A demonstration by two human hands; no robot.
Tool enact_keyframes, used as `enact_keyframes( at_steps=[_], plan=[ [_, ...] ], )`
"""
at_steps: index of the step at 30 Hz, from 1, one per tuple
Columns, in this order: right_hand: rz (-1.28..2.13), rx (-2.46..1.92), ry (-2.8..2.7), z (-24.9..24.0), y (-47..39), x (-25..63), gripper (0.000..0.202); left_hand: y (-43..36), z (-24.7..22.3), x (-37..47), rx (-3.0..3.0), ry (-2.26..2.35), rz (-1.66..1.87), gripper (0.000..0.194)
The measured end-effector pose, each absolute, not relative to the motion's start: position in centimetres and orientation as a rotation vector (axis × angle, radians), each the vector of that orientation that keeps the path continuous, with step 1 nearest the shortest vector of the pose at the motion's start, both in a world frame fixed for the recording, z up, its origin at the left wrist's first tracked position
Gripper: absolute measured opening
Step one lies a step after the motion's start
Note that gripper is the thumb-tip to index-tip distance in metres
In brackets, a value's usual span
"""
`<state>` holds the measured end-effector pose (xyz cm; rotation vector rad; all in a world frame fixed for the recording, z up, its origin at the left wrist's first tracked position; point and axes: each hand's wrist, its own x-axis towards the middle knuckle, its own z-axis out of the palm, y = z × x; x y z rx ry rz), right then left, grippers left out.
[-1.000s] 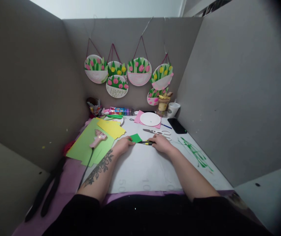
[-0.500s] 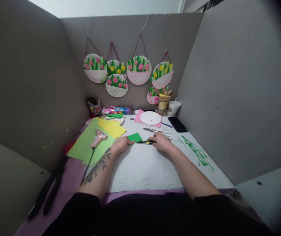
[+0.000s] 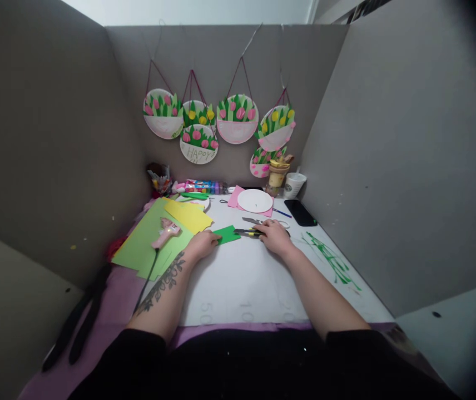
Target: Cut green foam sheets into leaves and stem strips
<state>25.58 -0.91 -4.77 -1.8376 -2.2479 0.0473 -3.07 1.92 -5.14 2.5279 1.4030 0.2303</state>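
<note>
A small green paper [image 3: 228, 235] lies on the white table sheet, its left end under the fingers of my left hand [image 3: 205, 244], which are closed on it. My right hand [image 3: 274, 236] is wrapped round a black and yellow cutter [image 3: 249, 233], whose tip points left at the paper's right edge. Just behind that hand are scissors [image 3: 251, 220], with the handles partly hidden. Beside my left forearm a pink glue gun [image 3: 165, 233] rests on light green sheets [image 3: 140, 244] and near a yellow sheet [image 3: 190, 215].
A white paper plate [image 3: 255, 200] lies on pink paper. To the right are a black phone [image 3: 300, 213], a white cup [image 3: 294, 185] and green paper strips [image 3: 333, 258]. Decorated plates [image 3: 237, 119] hang on the grey back panel, between side panels.
My right hand has moved the cutter slightly up and away, so its tip now sits by the paper's right edge. More of the green paper shows beside my left hand.
</note>
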Motion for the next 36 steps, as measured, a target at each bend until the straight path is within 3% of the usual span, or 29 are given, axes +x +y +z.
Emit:
enact_keyframes(
  at_steps=[10, 17, 20, 36],
  plan=[
    [0.089, -1.871, -2.322, -5.2, -0.3, 25.7, 0.041, 0.9, -3.6, -3.2, 2.447, 1.381, 0.226, 0.044],
    [0.105, -1.796, -2.381, -5.3, -0.6, 25.5, 0.043, 0.4, -4.3, -1.8, 2.316, 1.506, 0.314, 0.034],
    [0.106, -1.78, -2.376, -5.3, -0.5, 25.3, 0.043, 0.5, -4.4, -1.7, 2.368, 1.441, 0.326, 0.039],
    [0.061, -1.72, -2.401, -5.2, -0.7, 24.4, 0.041, 0.5, -3.2, -2.8, 2.586, 1.223, 0.01, 0.043]
  ],
)
